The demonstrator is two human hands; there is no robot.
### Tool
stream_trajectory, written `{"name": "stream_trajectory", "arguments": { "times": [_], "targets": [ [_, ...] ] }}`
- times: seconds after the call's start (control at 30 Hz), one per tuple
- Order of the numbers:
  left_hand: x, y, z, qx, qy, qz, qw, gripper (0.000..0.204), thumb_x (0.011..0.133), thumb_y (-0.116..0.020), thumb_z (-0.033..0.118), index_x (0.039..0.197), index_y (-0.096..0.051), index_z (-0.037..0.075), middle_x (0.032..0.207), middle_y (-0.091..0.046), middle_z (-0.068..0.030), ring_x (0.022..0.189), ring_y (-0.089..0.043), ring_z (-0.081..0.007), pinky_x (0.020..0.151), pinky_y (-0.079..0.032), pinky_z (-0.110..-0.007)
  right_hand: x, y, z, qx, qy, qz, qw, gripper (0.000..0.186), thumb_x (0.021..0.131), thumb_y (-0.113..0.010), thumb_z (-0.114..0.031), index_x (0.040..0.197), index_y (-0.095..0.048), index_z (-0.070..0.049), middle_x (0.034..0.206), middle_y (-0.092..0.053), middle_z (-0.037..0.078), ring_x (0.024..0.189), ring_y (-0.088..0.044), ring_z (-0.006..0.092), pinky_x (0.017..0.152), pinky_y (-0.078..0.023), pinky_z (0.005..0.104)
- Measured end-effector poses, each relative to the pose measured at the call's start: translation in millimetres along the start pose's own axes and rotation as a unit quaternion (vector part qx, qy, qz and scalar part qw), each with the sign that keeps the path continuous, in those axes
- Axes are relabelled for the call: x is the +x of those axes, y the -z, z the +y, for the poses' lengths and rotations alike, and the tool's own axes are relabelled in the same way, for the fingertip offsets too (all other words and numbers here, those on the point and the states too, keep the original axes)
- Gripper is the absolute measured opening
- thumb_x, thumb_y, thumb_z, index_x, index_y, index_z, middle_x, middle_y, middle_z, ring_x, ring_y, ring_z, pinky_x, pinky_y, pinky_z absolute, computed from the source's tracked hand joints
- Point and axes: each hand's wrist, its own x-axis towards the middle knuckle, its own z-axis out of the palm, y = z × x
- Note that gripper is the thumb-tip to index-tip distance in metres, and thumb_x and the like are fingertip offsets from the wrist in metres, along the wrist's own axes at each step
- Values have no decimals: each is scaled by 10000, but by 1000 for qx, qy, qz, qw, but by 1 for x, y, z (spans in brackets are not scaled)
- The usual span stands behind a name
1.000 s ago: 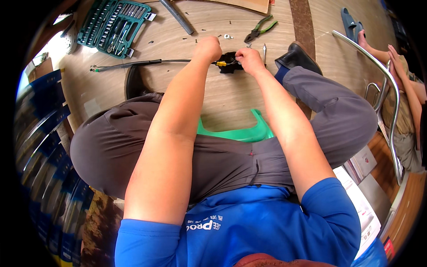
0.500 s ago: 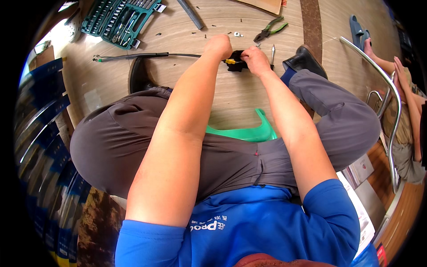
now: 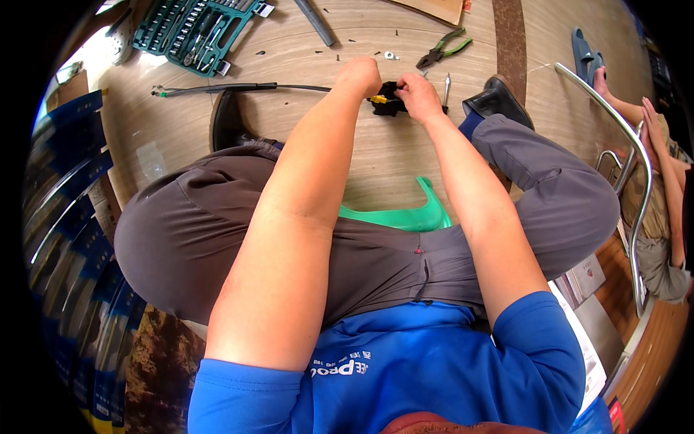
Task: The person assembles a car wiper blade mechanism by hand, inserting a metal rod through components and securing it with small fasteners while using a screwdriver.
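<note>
My left hand (image 3: 359, 76) is closed at the end of my forearm, where a long black cable (image 3: 300, 87) runs behind it; what its fingers hold is hidden. My right hand (image 3: 421, 96) pinches at the upper edge of a black part (image 3: 383, 107) lying on the floor; the pinched piece is too small to make out. A yellow piece (image 3: 379, 99) sits on the black part, between my hands. Just right of my right hand lies a screwdriver (image 3: 447, 90), and beyond it green-handled pliers (image 3: 442, 49). Small screws (image 3: 396, 33) and a white washer (image 3: 390, 56) lie above.
A socket set case (image 3: 188, 40), grey tube (image 3: 314, 22) and cardboard (image 3: 426, 9) lie beyond. A green plastic part (image 3: 397, 217) is between my legs. Blue-backed items (image 3: 72, 166) stand left. At right are a metal tube frame (image 3: 636, 152) and another person's hands (image 3: 650, 123) and feet.
The whole view has shifted a little right and up across the floor. Both my hands remain at the black part and cable, with only slight movement of the right fingers.
</note>
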Motion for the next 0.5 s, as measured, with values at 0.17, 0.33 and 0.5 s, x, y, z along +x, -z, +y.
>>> {"name": "stream_trajectory", "arguments": {
  "times": [0.17, 0.33, 0.5],
  "targets": [
    [3, -4, -5, -8, 0, -9, 1000, 296, 830, -556, 142, 1090, -682, 79, 1115, -667, -167, 1056, -625, -318, 896, -507, -393, 2, 4, -4, 19, -47, -3, 999, 286, 762, -737, -136, 1019, -634, -64, 978, -641, 154, 959, -610, 337, 838, -491, 416],
    [3, -2, -3, -10, 6, -18, 1000, 304, 828, -557, 139, 1098, -680, 75, 1120, -665, -171, 1059, -624, -319, 899, -506, -391, 3, 7, -3, -19, -85, -7, 996, 323, 782, -742, -200, 1056, -629, -71, 1075, -638, 158, 1037, -602, 324, 875, -485, 414],
    [1, -3, -3, 1, 0, -9, 1000, 307, 837, -560, 146, 1114, -675, 78, 1127, -662, -173, 1060, -625, -319, 897, -507, -397, 7, 10, -9, -62, -101, -40, 992, 315, 815, -718, -233, 1083, -636, -91, 1091, -631, 152, 1050, -600, 318, 882, -484, 417]
  ]
}}
